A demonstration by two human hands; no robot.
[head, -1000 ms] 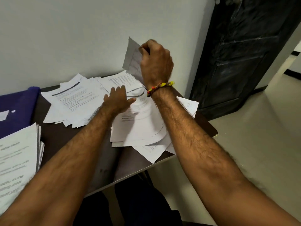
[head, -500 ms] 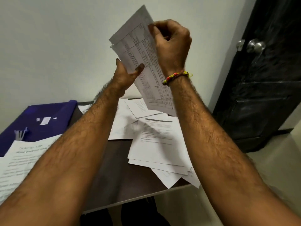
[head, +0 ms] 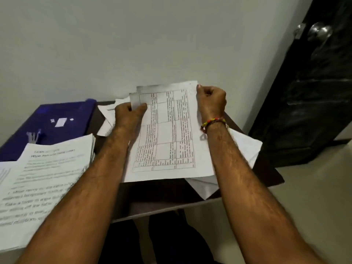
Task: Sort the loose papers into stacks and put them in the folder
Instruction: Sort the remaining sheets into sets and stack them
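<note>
Dark table: left hand, right hand, fingers pinching table-printed sheets at top corners.

A dark brown table stands against a plain pale wall, its front edge and right corner jutting over a light, smooth floor. To the right, a dark door with raised panels fills the upper corner of the view. A round silver knob sits high on the door, with a smaller metal fitting just beside it on the left.
</note>
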